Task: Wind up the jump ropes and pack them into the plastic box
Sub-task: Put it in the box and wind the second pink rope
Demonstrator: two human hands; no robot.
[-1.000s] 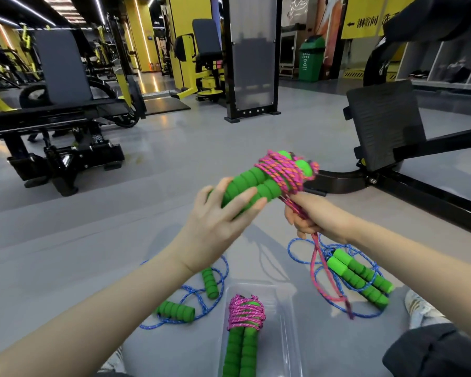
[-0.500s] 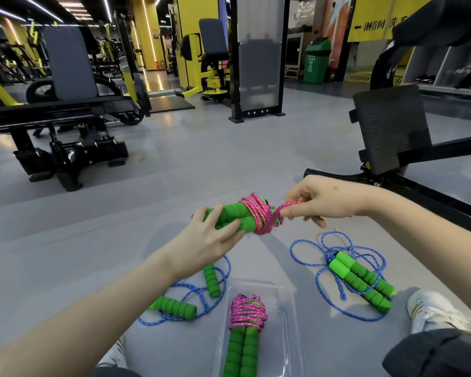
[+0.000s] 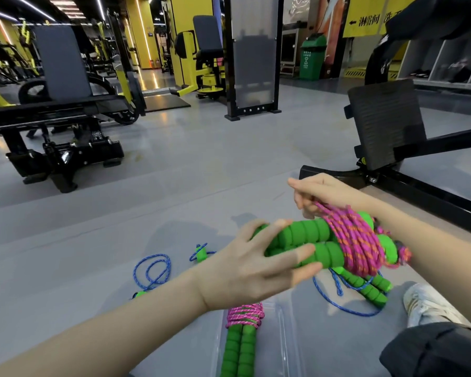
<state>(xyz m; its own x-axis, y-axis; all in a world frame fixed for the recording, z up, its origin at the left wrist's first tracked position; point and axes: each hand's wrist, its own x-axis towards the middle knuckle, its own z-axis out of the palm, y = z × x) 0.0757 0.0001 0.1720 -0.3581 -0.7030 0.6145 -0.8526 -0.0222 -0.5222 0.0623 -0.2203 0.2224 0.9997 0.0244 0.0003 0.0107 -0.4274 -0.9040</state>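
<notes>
Two green handles [image 3: 307, 242] between left fingers [image 3: 297, 254]

The scene is evenly and fairly brightly lit from long ceiling light strips [image 3: 74, 9] at eleven o'clock. They glare white and throw streaked reflections on the glossy grey floor [image 3: 201, 159], strongest down the corridor at twelve o'clock. Shadows are soft; a faint one lies on the floor just beyond the left hand [image 3: 256, 268]. That hand's fingertips and the right hand [image 3: 321, 194] are smeared by motion blur. Wide-angle distortion bends uprights and stretches things toward the edges. Far background detail is soft.
</notes>
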